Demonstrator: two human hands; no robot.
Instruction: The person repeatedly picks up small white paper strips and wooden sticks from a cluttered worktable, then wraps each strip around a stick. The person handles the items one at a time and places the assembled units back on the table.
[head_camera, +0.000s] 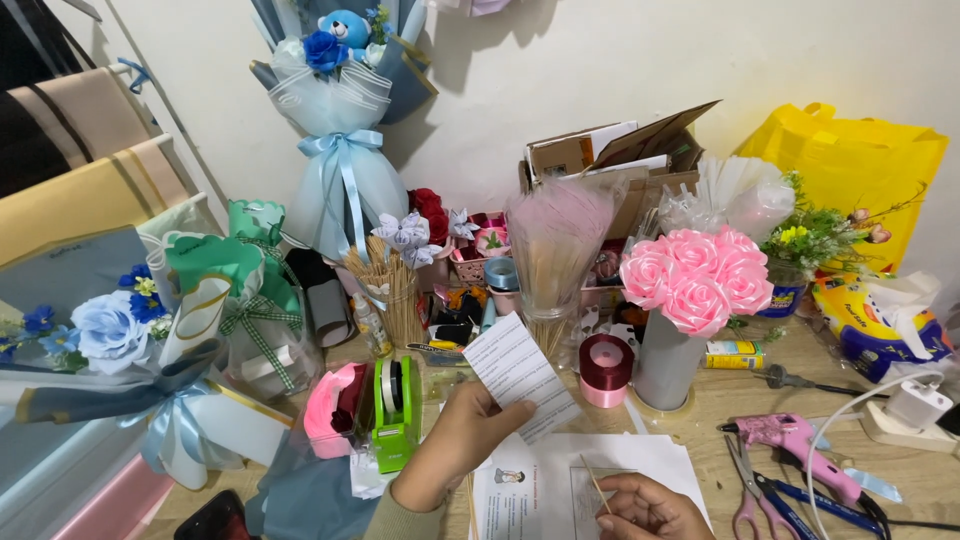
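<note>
You held a small slip of white paper (518, 374) up off the desk, pinched at its lower left corner. It was a narrow rectangle printed with fine lines of text, tilted so its long side ran from upper left to lower right. You held a thin wooden stick (596, 486) too; it was pale and slender, slanting up and to the left. Under both lay white printed sheets (560, 480) flat on the desk, showing text blocks and a small picture near the left edge.
</note>
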